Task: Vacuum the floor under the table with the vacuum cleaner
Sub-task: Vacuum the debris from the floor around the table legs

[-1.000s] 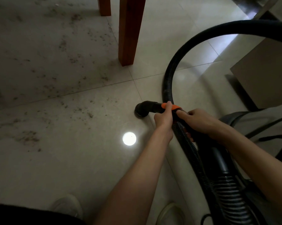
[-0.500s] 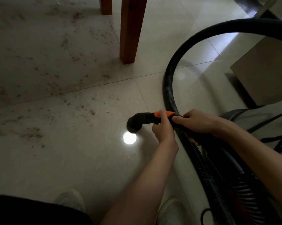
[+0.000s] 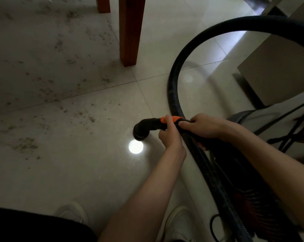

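Observation:
A black vacuum nozzle [image 3: 142, 129] with an orange collar [image 3: 172, 119] hangs just above the pale tiled floor [image 3: 60, 172]. My left hand [image 3: 170, 135] grips the tube at the orange collar. My right hand [image 3: 202, 125] grips the tube just behind it, where the ribbed black hose [image 3: 175, 81] joins. The hose loops up and over to the right, then runs down to the dark vacuum body [image 3: 249, 203] at lower right. Dark crumbs and dirt [image 3: 48, 88] are scattered over the tiles to the left, under the table.
Two red-brown wooden table legs [image 3: 130, 30] stand at the top, the nearer one beyond the nozzle. A beige box-like cabinet [image 3: 277, 70] stands at right. Black cords [image 3: 287, 137] lie beside it. My two white shoes [image 3: 179, 222] are at the bottom. A bright round light reflection [image 3: 135, 146] lies under the nozzle.
The nozzle and both hands have moved toward me and to the left, from near the tile joint to just above the light spot. Both grips stay the same.

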